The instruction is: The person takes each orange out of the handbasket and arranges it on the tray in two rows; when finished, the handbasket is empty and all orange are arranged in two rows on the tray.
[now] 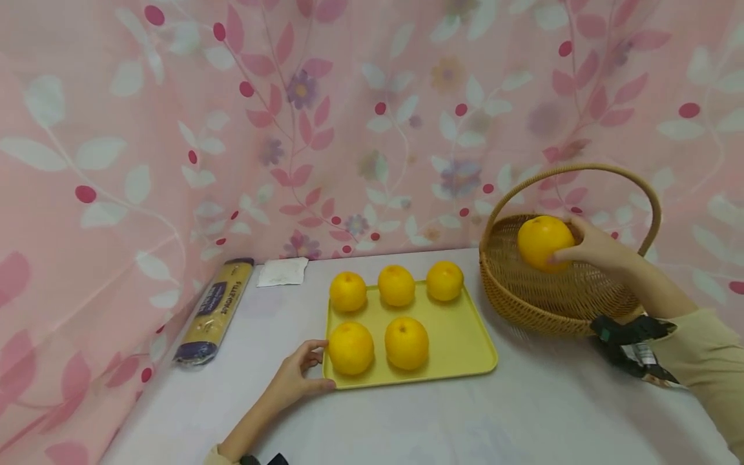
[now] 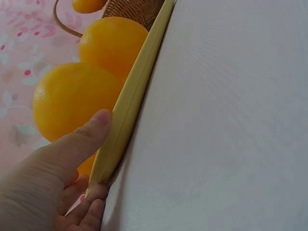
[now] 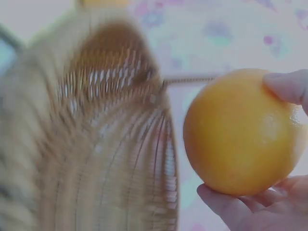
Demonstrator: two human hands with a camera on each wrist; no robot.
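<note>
My right hand [image 1: 599,250] holds an orange [image 1: 545,243] between thumb and fingers, over the opening of the wicker basket [image 1: 506,300] at the right. In the right wrist view, that orange [image 3: 243,132] is beside the basket's blurred rim, thumb on one side and fingers beneath. My left hand [image 1: 295,376] grips the front left corner of the yellow tray [image 1: 462,345]. The left wrist view has the thumb along the tray's rim [image 2: 126,115] and the other fingers curled at its corner. Several oranges [image 1: 407,343] sit on the tray in two rows, three at the back.
A tall arched handle [image 1: 572,166] spans the basket. At the left lie a spaghetti packet [image 1: 215,310] and a flat white packet [image 1: 283,272]. A pink floral curtain [image 1: 372,129] hangs behind the white-covered table [image 1: 494,420].
</note>
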